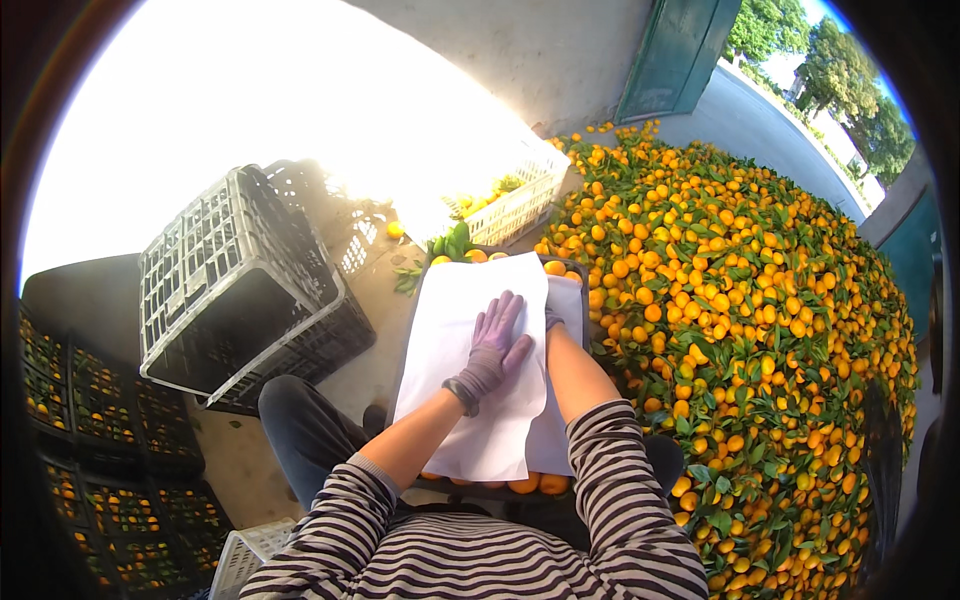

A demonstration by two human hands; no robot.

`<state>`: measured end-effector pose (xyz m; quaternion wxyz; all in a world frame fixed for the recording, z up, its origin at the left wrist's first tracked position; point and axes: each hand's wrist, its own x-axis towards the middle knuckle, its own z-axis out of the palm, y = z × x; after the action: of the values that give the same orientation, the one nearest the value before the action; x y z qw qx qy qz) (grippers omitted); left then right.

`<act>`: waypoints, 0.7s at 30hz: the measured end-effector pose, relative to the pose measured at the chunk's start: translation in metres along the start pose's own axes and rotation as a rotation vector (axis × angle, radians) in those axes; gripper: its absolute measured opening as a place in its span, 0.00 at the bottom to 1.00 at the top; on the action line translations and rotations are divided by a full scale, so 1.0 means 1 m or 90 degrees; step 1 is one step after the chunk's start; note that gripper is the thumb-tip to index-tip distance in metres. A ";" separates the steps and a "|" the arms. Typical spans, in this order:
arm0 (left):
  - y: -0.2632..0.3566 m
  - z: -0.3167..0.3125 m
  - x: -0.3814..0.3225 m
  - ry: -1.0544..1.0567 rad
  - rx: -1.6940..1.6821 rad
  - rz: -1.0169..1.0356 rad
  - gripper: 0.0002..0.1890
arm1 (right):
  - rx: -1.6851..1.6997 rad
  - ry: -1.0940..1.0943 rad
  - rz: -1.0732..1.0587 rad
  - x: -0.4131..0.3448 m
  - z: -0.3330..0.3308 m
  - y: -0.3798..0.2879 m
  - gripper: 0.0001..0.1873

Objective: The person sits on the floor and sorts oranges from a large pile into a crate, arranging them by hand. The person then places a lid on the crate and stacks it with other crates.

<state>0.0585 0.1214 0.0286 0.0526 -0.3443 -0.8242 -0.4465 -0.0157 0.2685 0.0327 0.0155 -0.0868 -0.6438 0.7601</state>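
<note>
White paper sheets point(472, 375) lie over a crate point(582, 300) of orange citrus fruit between my knees. My left hand point(491, 341), in a purple-and-grey knit glove, rests palm down on the top sheet, its fingers spread a little. At the crate's right side, my gloved right hand point(553, 319) reaches beneath the edge of that top sheet, over a second sheet point(564, 300). The paper hides most of it, so its grip does not show. Fruit point(523, 482) peeks out at the near end, and more with green leaves point(452, 241) at the far end.
A large heap of leafy citrus fruit point(720, 300) fills the right. Two plastic crates point(225, 277) lean together at left, beside stacked fruit-filled crates point(112, 450). A pale crate point(517, 202) with fruit stands beyond. Strong glare washes out the upper left.
</note>
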 end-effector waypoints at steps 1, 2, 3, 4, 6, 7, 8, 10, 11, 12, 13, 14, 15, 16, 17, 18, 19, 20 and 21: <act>0.010 0.009 -0.003 -0.019 0.104 0.012 0.37 | 0.278 0.002 0.037 -0.009 -0.005 -0.009 0.22; 0.015 0.016 -0.001 -0.083 0.053 -0.034 0.38 | 0.168 0.120 -0.085 -0.010 -0.013 -0.026 0.21; 0.021 0.023 -0.002 -0.120 0.091 -0.049 0.39 | 0.049 0.255 -0.155 -0.013 -0.017 -0.042 0.21; 0.023 0.027 -0.006 -0.122 0.191 -0.016 0.39 | -0.009 0.228 -0.241 -0.021 -0.024 -0.055 0.21; 0.024 0.036 -0.009 -0.120 0.285 0.014 0.37 | -0.227 0.237 -0.360 -0.040 -0.032 -0.070 0.20; 0.022 0.039 -0.009 -0.086 0.277 0.040 0.36 | -0.463 0.184 -0.540 -0.050 -0.036 -0.071 0.20; 0.019 0.041 -0.010 -0.087 0.292 0.048 0.34 | -0.608 0.124 -0.576 -0.060 -0.033 -0.061 0.20; 0.016 0.044 -0.010 -0.104 0.289 0.061 0.30 | -0.801 -0.009 -0.606 -0.068 -0.027 -0.033 0.19; 0.016 0.042 -0.011 -0.123 0.300 0.078 0.30 | -0.937 -0.004 -0.467 -0.071 -0.031 -0.017 0.18; 0.020 0.041 -0.011 -0.109 0.298 0.130 0.32 | -0.875 0.063 -0.332 -0.072 -0.035 0.000 0.17; 0.026 0.036 -0.015 -0.148 0.291 0.161 0.33 | -0.601 0.124 -0.258 -0.064 -0.042 0.012 0.15; 0.036 0.032 -0.023 -0.226 0.283 0.136 0.34 | -0.602 0.152 -0.340 -0.060 -0.049 0.024 0.15; 0.048 0.026 -0.036 -0.285 0.279 0.157 0.35 | -0.675 0.104 -0.371 -0.052 -0.052 0.035 0.14; 0.058 0.013 -0.049 -0.380 0.209 0.202 0.35 | -0.699 0.163 -0.479 -0.048 -0.051 0.048 0.12; 0.069 0.003 -0.062 -0.467 0.201 0.283 0.35 | -0.684 0.179 -0.508 -0.039 -0.054 0.054 0.13; 0.077 -0.005 -0.075 -0.512 0.177 0.313 0.35 | -0.687 0.185 -0.483 -0.034 -0.053 0.060 0.13; 0.080 -0.016 -0.081 -0.513 0.158 0.363 0.33 | -0.681 0.143 -0.466 -0.028 -0.052 0.063 0.13; 0.080 -0.020 -0.079 -0.423 0.192 0.349 0.32 | -0.714 0.150 -0.451 -0.023 -0.050 0.063 0.13; 0.077 -0.023 -0.078 -0.324 0.226 0.353 0.31 | -0.758 0.130 -0.375 -0.021 -0.047 0.060 0.13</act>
<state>0.1600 0.0911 0.0651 0.0243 -0.6382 -0.7512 -0.1670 0.0175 0.3017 -0.0316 0.2323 0.0272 -0.9454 0.2270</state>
